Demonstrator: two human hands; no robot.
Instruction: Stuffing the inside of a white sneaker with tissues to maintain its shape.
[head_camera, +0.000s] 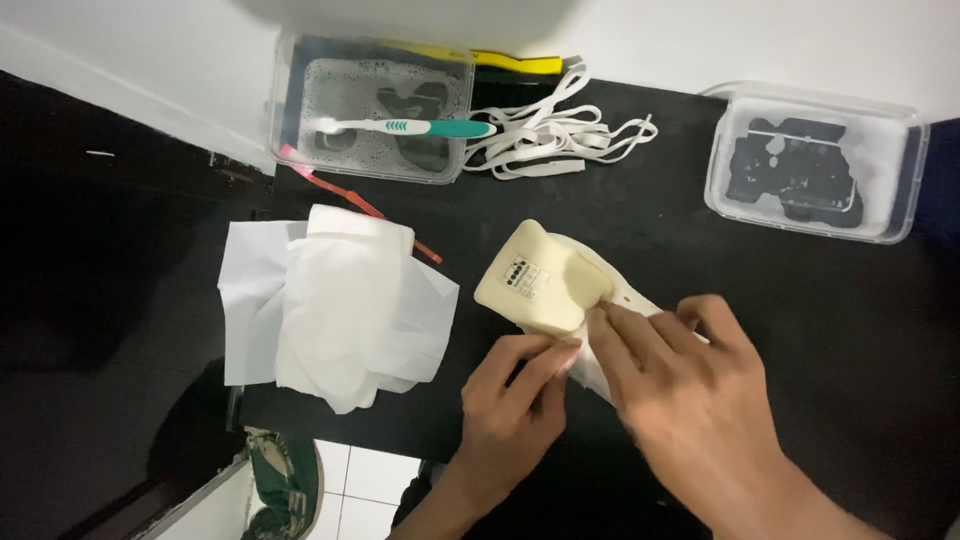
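Right hand (690, 400) and left hand (515, 395) are both pinching the cream insole (540, 285), steadying it over the black table (800, 320); tissues (330, 310) are lying alongside.

- The scene is viewed from a single camera worn on the head, so nothing is shared with a second view.
- The view is directed steeply downward onto a black tabletop (800, 300), almost from straight above.
- The left hand (510, 400) and right hand (690, 400) are seen close, entering from the bottom edge.
- The far side of the table, where a white wall (120, 60) is met, is placed at the top.
- At lower left, past the table's near edge, a tiled floor (360, 490) is caught.
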